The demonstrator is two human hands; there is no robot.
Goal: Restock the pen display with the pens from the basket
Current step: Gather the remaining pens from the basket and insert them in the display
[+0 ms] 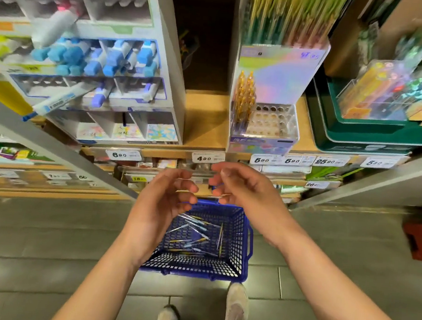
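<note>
I stand on a grey tiled floor (45, 234) facing a wooden shop shelf (205, 123) edged with price tags (207, 157). A white rack of blue-capped markers (97, 73) stands on the left.

The pen display (274, 119) sits on the shelf to the right of the rack. It is a clear box with a shimmering holographic back panel and a grid of round holes. A cluster of amber pens (244, 96) stands upright in its left columns, and the other holes are open.

On the floor in front of my shoes (236, 305) is a blue plastic basket (244, 265) with slotted walls. Slim pens (193, 232) with clear and yellow parts lie scattered across its bottom, crossing one another.

Both my forearms reach forward over the basket, and the palms are turned towards each other. My left hand (160, 201) is relaxed, its fingers (189, 186) loosely curled around nothing I can make out. My right hand (245, 188) hangs just beside it, the thumb bent over curled fingertips (218, 192). A pale sliver shows at the fingertips, but it is too blurred for me to tell whether I am pinching a pen.

The loose pens lie below my hands and apart from them. The display is above my hands and slightly to the right.
</note>
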